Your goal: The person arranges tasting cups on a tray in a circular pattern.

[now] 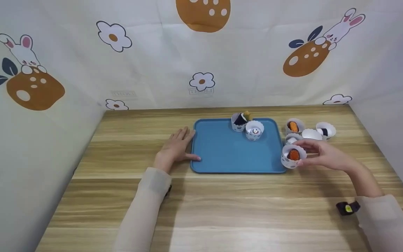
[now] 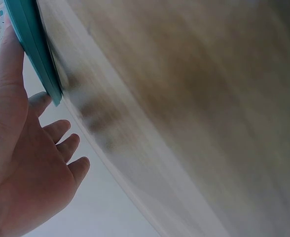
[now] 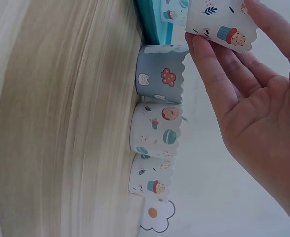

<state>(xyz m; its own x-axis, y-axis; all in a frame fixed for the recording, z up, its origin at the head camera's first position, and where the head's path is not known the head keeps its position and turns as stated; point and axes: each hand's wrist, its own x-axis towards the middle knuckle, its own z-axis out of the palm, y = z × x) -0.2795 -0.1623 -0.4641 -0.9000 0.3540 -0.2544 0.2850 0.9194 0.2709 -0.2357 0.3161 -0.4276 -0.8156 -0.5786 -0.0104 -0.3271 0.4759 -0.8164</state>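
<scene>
My right hand (image 1: pixel 322 154) pinches a white scalloped paper baking cup (image 1: pixel 287 161) between thumb and fingers, just over the tray's right edge. Inside that cup sits an orange-topped toy sushi (image 1: pixel 294 154). The right wrist view shows the cup (image 3: pixel 219 24) raised off the table, cupcake prints on its side. On the blue tray (image 1: pixel 222 154) stand two more paper cups; one holds a black-and-white piece (image 1: pixel 240 119) with something golden, the other a round white piece (image 1: pixel 255 131). My left hand (image 1: pixel 175 147) rests at the tray's left edge, fingers spread, thumb over the rim.
Right of the tray several paper cups cluster, one with an orange piece (image 1: pixel 293 126) and one with a black-banded white piece (image 1: pixel 324 132). A dark sushi roll (image 1: pixel 348 208) lies by my right sleeve. A patterned curtain (image 1: pixel 152 70) borders the wooden table (image 1: pixel 222 206).
</scene>
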